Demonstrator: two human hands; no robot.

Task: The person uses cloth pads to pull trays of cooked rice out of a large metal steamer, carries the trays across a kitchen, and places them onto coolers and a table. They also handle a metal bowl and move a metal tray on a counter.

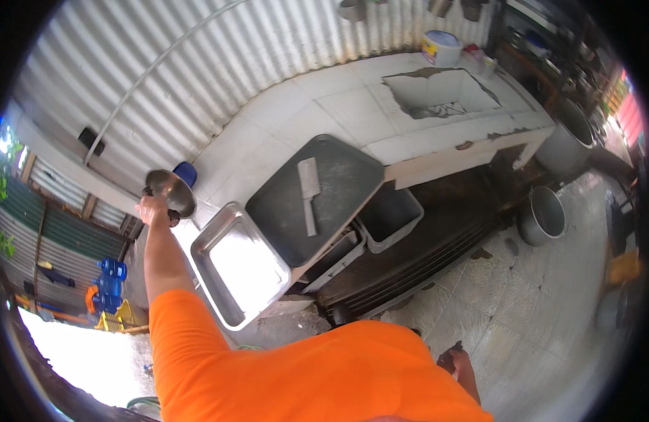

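Daylight pours in from the lower left, blown out white there; the right side sits dim, and straight edges bend near the dark rim.

A corrugated metal wall (219,63) backs a white tiled bench (338,98) with a broken sunken basin (437,95), the floor (542,295) is pale cracked tile with two big metal pots (542,214) standing on it, and bright daylight enters at the left.
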